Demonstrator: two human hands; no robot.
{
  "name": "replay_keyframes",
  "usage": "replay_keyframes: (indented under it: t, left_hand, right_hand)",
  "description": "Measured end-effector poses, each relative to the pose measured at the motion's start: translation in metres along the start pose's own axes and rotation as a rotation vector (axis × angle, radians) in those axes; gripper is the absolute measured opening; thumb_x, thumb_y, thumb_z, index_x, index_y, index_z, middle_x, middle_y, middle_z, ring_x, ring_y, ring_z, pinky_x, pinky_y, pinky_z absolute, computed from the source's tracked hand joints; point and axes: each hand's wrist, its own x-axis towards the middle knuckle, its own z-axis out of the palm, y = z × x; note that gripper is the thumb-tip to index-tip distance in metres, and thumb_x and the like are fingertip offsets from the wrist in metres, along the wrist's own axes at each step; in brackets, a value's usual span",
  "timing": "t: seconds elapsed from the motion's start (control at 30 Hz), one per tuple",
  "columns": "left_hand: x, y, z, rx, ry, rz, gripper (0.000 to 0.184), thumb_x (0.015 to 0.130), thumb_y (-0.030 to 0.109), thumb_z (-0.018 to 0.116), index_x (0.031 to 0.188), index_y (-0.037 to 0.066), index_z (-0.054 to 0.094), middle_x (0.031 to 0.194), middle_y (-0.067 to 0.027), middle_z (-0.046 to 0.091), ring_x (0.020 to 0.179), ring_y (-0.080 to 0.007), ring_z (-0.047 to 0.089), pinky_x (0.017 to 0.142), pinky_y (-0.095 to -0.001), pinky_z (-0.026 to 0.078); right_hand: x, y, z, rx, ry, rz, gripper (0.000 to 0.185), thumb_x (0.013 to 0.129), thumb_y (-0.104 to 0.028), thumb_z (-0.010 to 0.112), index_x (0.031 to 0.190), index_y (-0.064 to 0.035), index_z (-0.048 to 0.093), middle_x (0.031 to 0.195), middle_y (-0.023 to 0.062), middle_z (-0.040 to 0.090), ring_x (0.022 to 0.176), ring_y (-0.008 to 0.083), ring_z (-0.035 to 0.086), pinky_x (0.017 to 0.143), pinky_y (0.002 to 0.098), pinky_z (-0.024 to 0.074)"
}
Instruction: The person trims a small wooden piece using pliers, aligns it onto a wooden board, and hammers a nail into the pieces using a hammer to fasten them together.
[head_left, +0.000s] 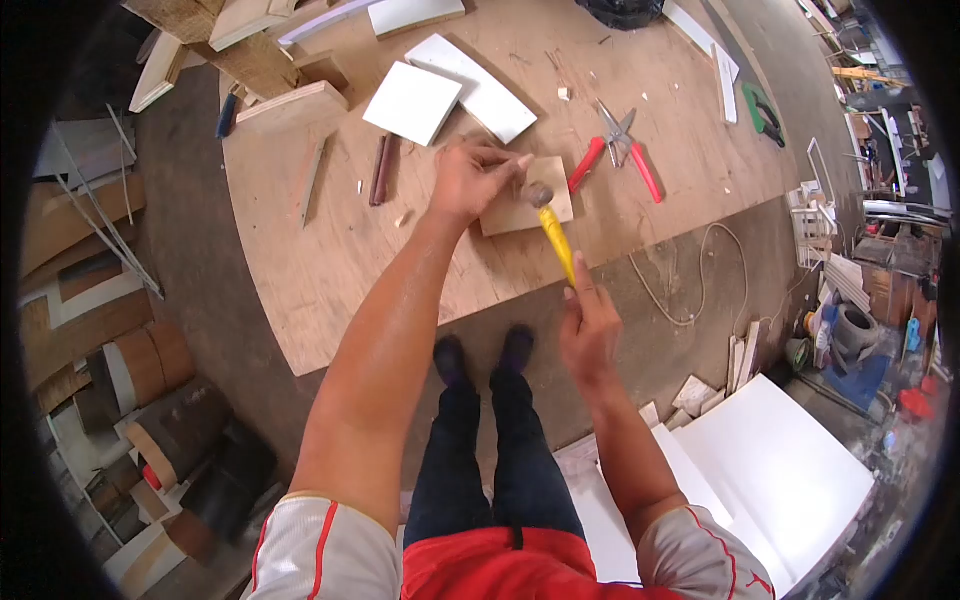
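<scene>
A small square wooden piece (pixel 550 205) lies near the front edge of the plywood table (pixel 340 270). My left hand (pixel 470 180) is over its left side, with thumb and fingertips pinched together; what they hold is too small to make out. In my right hand (pixel 590 325) is the yellow handle of a hammer (pixel 556 240), whose head is above the wooden piece, close to my left fingertips. Red-handled snips (pixel 620 145) lie partly open just to the right. Two white blocks (pixel 412 103) rest behind my left hand.
Dark reddish strips (pixel 381 170) and a thin blade (pixel 313 180) lie left of my left hand. At the back left stand wooden pieces (pixel 290 108). A green-handled tool (pixel 763 115) is at the right edge. White panels (pixel 780 480) lie on the floor at right.
</scene>
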Motion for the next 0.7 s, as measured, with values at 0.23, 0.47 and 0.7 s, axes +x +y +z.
replay_keyframes:
  t: [0.23,0.47,0.7]
  left_hand:
    - [-0.003,0.007,-0.003,-0.020,-0.009,0.001,0.027,0.084,0.033,0.087,0.098,0.010,0.088,0.088,-0.0099,0.075,0.091,-0.0257,0.066,0.087,-0.0387,0.053]
    - [-0.004,-0.003,0.002,-0.032,0.008,-0.001,0.026,0.084,0.033,0.087,0.097,0.011,0.088,0.085,-0.0100,0.074,0.088,-0.0259,0.064,0.086,-0.0388,0.052]
    - [-0.001,0.002,-0.001,-0.097,-0.049,-0.053,0.029,0.084,0.037,0.087,0.098,0.011,0.088,0.086,-0.0115,0.075,0.091,-0.0283,0.064,0.088,-0.0413,0.052]
  right_hand:
    - [0.008,-0.017,-0.015,0.044,0.294,-0.189,0.055,0.103,-0.002,0.062,0.157,-0.0032,0.053,0.094,0.0186,0.065,0.075,0.0380,0.065,0.066,0.0447,0.0538]
    - [-0.004,0.002,0.002,0.043,0.049,-0.016,0.060,0.100,-0.002,0.064,0.159,-0.0085,0.052,0.093,0.0185,0.065,0.076,0.0393,0.066,0.067,0.0466,0.0554]
    - [-0.003,0.003,0.016,-0.077,-0.025,0.092,0.059,0.102,-0.004,0.065,0.159,-0.0129,0.054,0.089,0.0168,0.063,0.077,0.0391,0.067,0.068,0.0451,0.0555]
